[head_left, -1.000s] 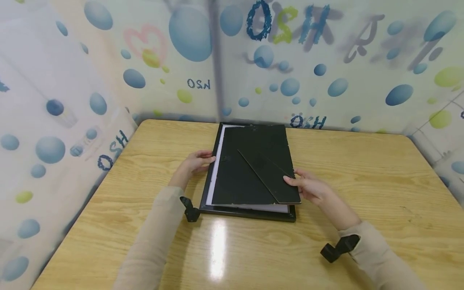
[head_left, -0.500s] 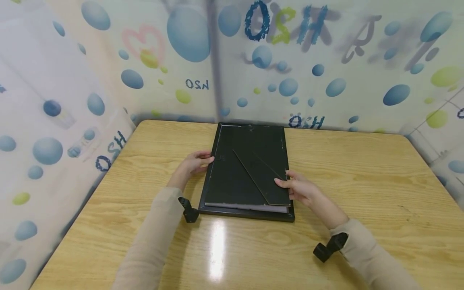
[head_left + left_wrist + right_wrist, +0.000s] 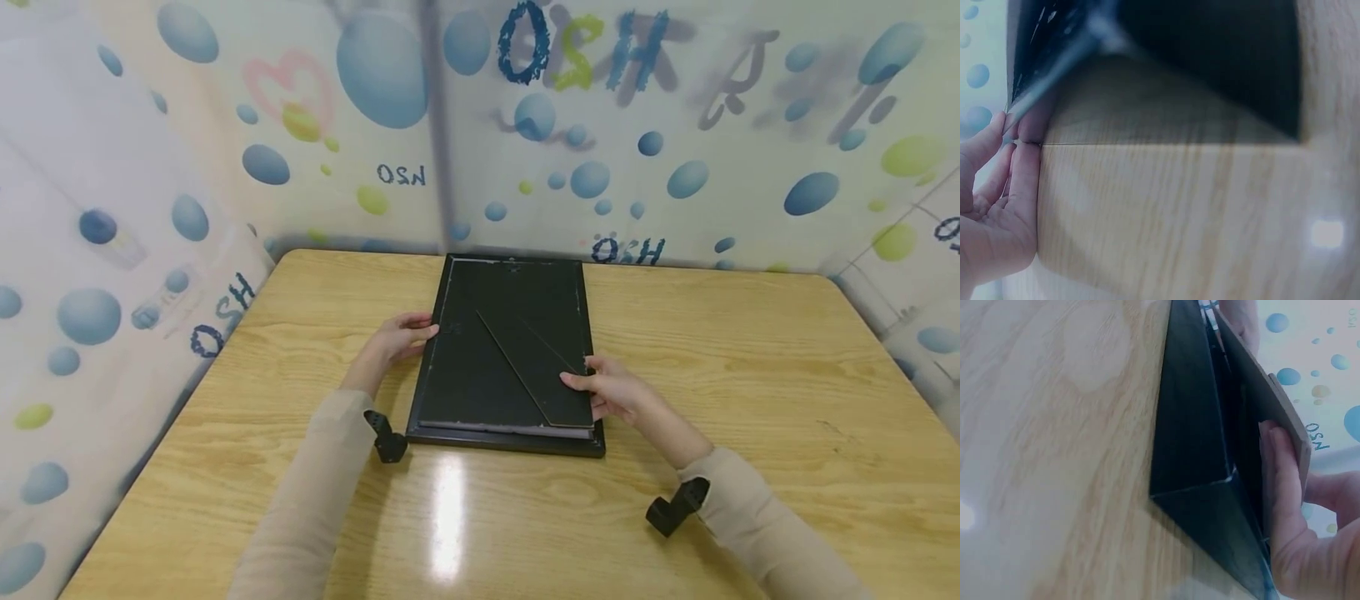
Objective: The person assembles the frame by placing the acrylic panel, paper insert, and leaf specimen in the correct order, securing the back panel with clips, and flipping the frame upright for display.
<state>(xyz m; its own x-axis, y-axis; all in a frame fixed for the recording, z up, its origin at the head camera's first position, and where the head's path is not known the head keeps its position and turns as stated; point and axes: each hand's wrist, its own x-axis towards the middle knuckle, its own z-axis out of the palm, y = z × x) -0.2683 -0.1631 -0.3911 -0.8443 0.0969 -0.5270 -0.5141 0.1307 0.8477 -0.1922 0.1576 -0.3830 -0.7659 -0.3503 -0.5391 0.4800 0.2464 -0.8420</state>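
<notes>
Backing board [image 3: 502, 358] over black frame [image 3: 506, 441] on table [image 3: 750, 350] | left hand [image 3: 397, 339] gripping frame's left edge; right hand [image 3: 617, 392] pinching board's right edge | judged done: alignment; judged remaining: near right corner, raised, not yet seated

Long plain beige sleeves [image 3: 318, 483], two small matching black wrist cameras [image 3: 390, 447], bare hands [image 3: 397, 337]
</notes>
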